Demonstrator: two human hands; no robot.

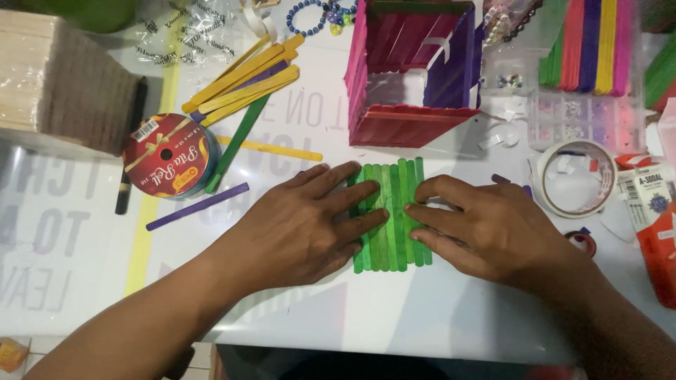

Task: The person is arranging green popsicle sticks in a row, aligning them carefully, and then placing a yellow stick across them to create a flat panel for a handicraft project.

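left hand (310, 225): flat, fingers spread, palm down on the left half of the green stick panel (391, 214); pressing, not clamped on anything.
right hand (486, 229): flat too, fingers slightly curled, tips resting on the panel's right half; nothing gripped.
green stick panel: centre of frame, just below the box; about 9 or 10 green craft sticks side by side, long axis vertical, ends uneven top and bottom.
step in hand (judged): squaring and flattening the row of sticks.
doing it well: keep both palms flat so no stick rides over its neighbour; push inward from both sides evenly; nudge the stick ends level before letting go; light pressure, the tabletop looks slick and sticks can skate.
risk: a gap opening mid-panel, where the 2 sets of fingertips meet.
stick box (415, 67): upper centre, open top, pink, red and purple walls; apart from the panel.
loose sticks (246, 81): upper left of centre, yellow fan plus 1 green; 1 purple stick (198, 206) lower, left of the left hand.
ribbon spool (167, 155): left, red with gold bow label; black pen (131, 148) beside it.
tape roll (577, 176): right of the right hand, clear or white tape.
coloured stick stack (588, 46): upper right; bead tray (563, 112) below it; red packet (655, 225) at right edge.
surface: glossy white table (422, 317) with mirrored grey lettering and a yellow tape line at left; glare patches.
room: little visible; dim floor edge along the bottom, stack of plain wood sticks (67, 81) upper left.
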